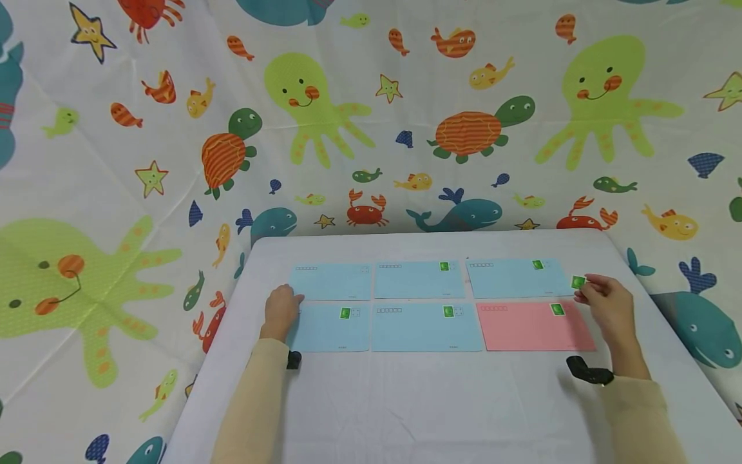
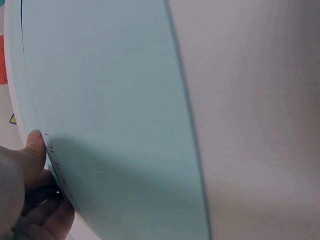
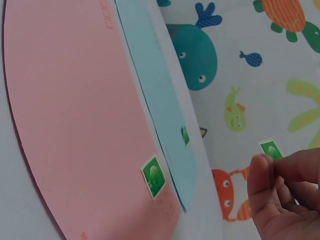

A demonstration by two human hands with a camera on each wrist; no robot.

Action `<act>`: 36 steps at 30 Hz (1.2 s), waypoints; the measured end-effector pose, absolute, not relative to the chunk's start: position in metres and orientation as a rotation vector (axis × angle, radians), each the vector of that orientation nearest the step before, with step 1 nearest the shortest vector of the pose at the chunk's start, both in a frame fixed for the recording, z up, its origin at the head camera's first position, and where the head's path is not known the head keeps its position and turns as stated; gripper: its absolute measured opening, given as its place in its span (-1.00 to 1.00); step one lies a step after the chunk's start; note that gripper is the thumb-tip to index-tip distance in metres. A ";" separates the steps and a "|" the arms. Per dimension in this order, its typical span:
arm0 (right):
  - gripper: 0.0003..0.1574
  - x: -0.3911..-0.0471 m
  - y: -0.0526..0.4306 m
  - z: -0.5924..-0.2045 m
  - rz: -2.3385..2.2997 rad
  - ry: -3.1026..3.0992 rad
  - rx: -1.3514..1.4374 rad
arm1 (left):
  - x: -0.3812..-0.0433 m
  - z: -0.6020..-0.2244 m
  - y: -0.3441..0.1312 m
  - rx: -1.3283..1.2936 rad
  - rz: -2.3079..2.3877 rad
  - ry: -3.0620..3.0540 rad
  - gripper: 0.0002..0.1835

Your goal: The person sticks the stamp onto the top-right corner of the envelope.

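Observation:
My right hand (image 1: 608,306) pinches a small green stamp (image 1: 578,282) between thumb and fingertips, raised beside the right end of the upper right blue envelope (image 1: 510,283). Below it lies a pink envelope (image 1: 533,332) bearing its own green stamp (image 3: 154,177). At the far left, my left hand (image 1: 281,310) rests on the left edge of the lower left blue envelope (image 1: 330,332), covering its corner. Its thumb and fingers touch the edge near the printed boxes (image 2: 59,170). The upper left blue envelope (image 1: 330,283) shows no stamp.
Two more blue envelopes, an upper (image 1: 417,283) and a lower (image 1: 423,332), lie in the middle, each with a green stamp. All lie in two rows on a white table (image 1: 429,412). Behind hangs a cloth (image 1: 359,38) printed with sea animals.

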State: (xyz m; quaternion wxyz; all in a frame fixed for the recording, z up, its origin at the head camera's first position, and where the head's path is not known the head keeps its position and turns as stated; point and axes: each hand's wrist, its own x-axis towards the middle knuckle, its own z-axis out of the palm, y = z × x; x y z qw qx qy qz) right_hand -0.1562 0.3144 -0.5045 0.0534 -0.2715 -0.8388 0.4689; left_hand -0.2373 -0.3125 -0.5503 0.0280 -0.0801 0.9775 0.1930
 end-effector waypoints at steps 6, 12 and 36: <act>-0.34 -0.160 0.307 -0.506 1.454 -2.550 -0.813 | -0.236 -0.549 -0.312 -0.253 0.598 3.006 -0.61; -0.32 -0.161 0.295 -0.503 1.489 -2.543 -0.751 | -0.235 -0.547 -0.311 -0.260 0.597 3.006 -0.61; -0.39 -0.176 0.249 -0.497 1.510 -2.541 -0.552 | -0.235 -0.548 -0.314 -0.246 0.622 3.017 -0.63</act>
